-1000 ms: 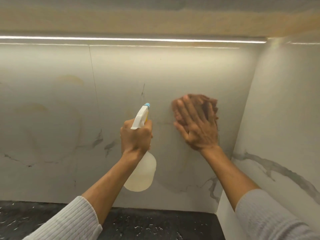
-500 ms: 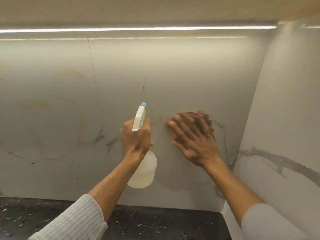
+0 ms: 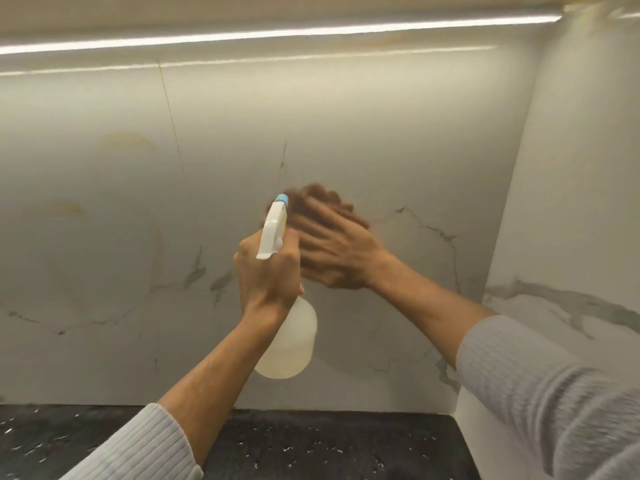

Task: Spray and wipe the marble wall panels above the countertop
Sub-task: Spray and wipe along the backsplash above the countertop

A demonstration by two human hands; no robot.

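Note:
The white marble back wall panel with grey veins fills the view. My left hand grips a translucent white spray bottle by its neck, its blue-tipped nozzle pointing up at the wall. My right hand lies flat, fingers spread, pressing a brown cloth against the panel just right of the nozzle. The hand is motion-blurred and covers most of the cloth.
A second marble panel forms the right side wall, meeting the back panel at a corner. A dark speckled countertop runs along the bottom. An LED light strip glows under the cabinet above. A vertical seam splits the back wall at left.
My right hand with the cloth has swept down and then left and up across the panel, ending beside the bottle's nozzle. My left hand and the bottle have hardly moved.

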